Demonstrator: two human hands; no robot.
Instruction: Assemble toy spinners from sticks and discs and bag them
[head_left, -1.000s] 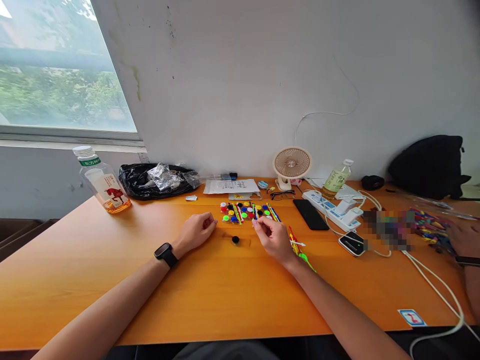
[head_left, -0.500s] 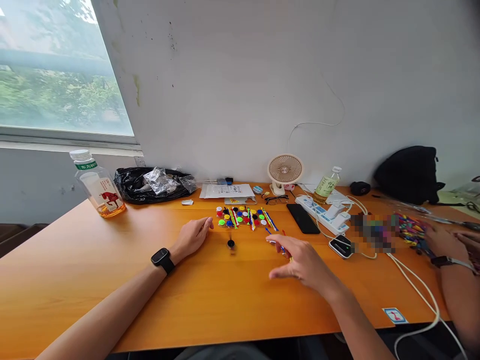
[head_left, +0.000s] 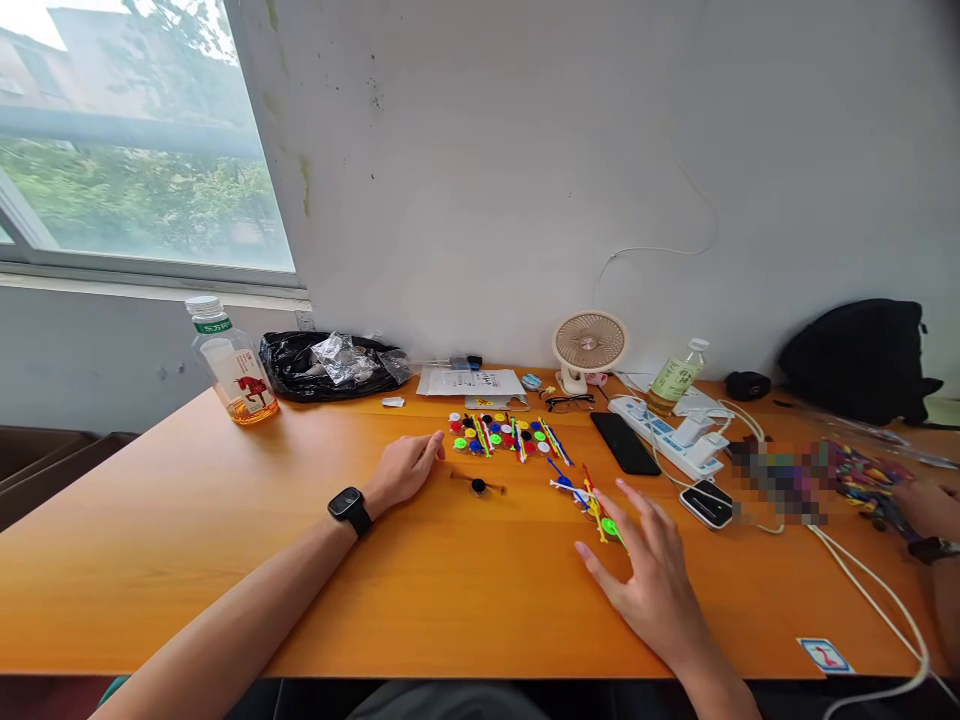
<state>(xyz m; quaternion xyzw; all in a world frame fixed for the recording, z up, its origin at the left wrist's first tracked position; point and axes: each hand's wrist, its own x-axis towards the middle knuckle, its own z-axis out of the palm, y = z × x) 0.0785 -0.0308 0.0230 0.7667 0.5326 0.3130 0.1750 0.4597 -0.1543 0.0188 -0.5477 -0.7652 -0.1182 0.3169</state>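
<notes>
On the wooden table [head_left: 187,560], my left hand [head_left: 409,467] rests on its side, fingers loosely curved and seemingly holding nothing. Just to its right stands a small black disc spinner [head_left: 478,487], with a blurred pointer that looks to be turning. My right hand [head_left: 645,560] is open, fingers spread, palm down beside a loose cluster of coloured plastic arrow pointers [head_left: 592,500] and discs. Its fingertips partly cover the cluster; contact cannot be told. Further back lies a group of coloured discs and arrows [head_left: 510,437] set in rows.
Behind are a black plastic bag [head_left: 315,385], papers [head_left: 471,383], glasses [head_left: 570,402] and a fan [head_left: 590,342]. Bottles [head_left: 240,380] [head_left: 675,378] stand left and right. A phone [head_left: 625,443], power strip [head_left: 667,437] and cables lie right, near another person's hand [head_left: 926,508].
My right hand has drawn back and right, fingers spreading, uncovering more of the loose arrows and discs. The spinner's pointer shows at a different angle. The whole view has shifted slightly.
</notes>
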